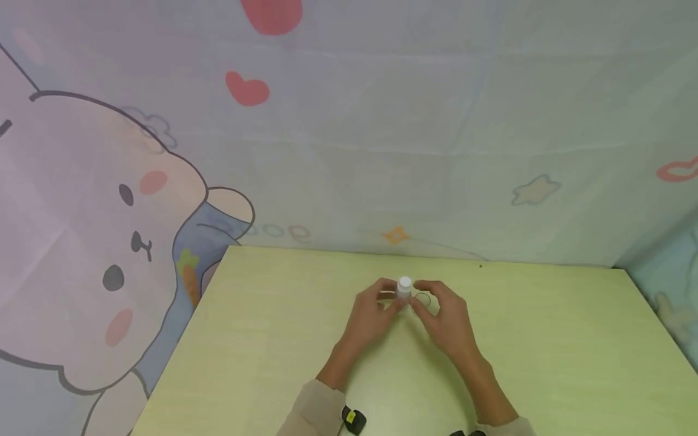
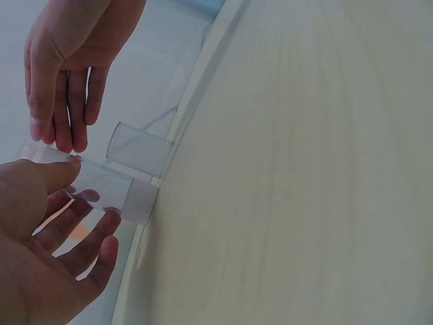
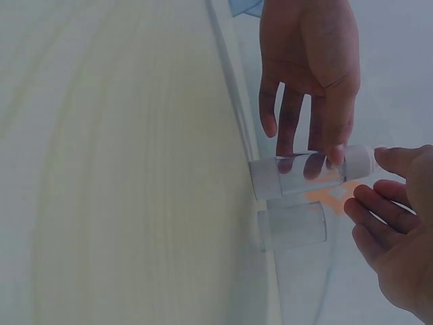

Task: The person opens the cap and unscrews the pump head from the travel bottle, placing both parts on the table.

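"Patterned cloth (image 1: 382, 109) behind the table (image 1: 545, 339). Where's the bottle (image 1: 403, 293)?"
"Upright, toward the far edge: my left hand (image 1: 372, 310) pinches it, my right hand (image 1: 451, 313) is loose. Steady pinching should prevent tipping."

Left forearm (image 1: 331, 374): I see it come up from the bottom of the head view, slanting inward.
Left hand (image 1: 372, 312): palm turned inward, curled in a hold.
Left thumb (image 2: 61, 174): bent across the near side.
Left fingers (image 2: 84, 249): on the far side, facing the thumb, fanned a little apart.
Right forearm (image 1: 485, 390): leans in from the other side, so my two arms converge.
Right hand (image 1: 449, 318): just beside the left one, palm facing it, gripping nothing.
Right thumb (image 3: 399, 160): reaches forward, well apart from the other digits.
Right fingers (image 3: 375, 220): loosely bent, grouped together.
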`<state>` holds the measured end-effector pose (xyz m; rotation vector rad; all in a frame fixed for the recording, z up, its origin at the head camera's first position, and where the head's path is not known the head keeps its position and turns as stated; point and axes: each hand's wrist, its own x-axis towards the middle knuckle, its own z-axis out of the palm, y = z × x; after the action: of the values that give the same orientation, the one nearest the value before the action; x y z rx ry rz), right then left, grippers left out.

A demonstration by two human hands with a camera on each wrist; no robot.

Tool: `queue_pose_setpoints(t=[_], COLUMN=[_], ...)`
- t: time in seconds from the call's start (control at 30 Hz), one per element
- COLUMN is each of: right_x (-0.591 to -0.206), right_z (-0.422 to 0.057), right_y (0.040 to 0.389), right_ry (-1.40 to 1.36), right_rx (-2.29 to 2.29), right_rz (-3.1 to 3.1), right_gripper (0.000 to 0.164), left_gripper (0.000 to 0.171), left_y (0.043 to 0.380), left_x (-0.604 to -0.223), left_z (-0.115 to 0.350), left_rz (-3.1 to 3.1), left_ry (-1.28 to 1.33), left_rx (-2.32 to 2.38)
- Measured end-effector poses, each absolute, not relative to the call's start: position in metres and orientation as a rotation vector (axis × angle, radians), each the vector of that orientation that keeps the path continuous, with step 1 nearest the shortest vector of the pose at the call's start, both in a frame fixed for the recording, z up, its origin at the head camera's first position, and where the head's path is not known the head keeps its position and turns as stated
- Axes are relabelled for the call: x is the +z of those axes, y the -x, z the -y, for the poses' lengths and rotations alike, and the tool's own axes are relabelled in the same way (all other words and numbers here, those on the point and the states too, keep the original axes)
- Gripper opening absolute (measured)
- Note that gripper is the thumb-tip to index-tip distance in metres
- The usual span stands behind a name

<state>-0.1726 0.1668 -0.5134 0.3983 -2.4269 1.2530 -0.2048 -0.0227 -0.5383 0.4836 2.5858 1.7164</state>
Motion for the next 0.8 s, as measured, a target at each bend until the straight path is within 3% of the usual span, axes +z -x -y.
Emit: queue_pose_setpoints(t=[0.8], right_x=[-0.5176], right_z=[-0.1614], right_y=[0.1748], right_ry=[-0.358], right_rx=[1.282], right_rz=[2.384], right_gripper=[0.026], left_gripper=[0.035], left_y=[0.2051], left_x=[-0.5369], left_z=[0.0232], left_rz=[-2.559], left_ry=[-0.523], left_rx=[1.735])
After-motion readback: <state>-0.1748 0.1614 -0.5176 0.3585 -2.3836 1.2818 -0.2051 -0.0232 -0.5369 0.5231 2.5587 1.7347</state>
